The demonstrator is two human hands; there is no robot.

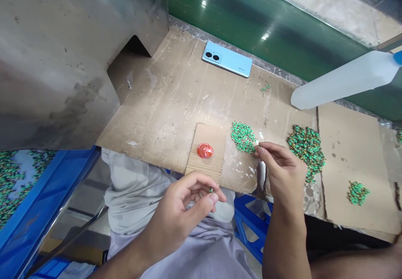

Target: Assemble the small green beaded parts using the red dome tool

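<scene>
My left hand point(185, 212) is closed, with a small green part point(211, 190) pinched between thumb and fingertips, just off the bench's front edge. My right hand point(282, 170) is closed in a pinch at the right edge of a loose pile of tiny green parts with copper-coloured ends point(242, 136). What lies between its fingertips is too small to make out. Between the hands, a glossy red blob point(205, 150) sits on a small cardboard piece point(210, 132). A thicker pile of green and copper parts point(306, 147) lies right of my right hand.
A light blue phone point(230, 59) lies by the green back wall. A white bottle point(342, 82) leans in from the right. A smaller green pile point(358, 193) rests on cardboard. A blue bin of green parts point(47, 212) stands lower left. Another person's arm point(358, 264) enters lower right.
</scene>
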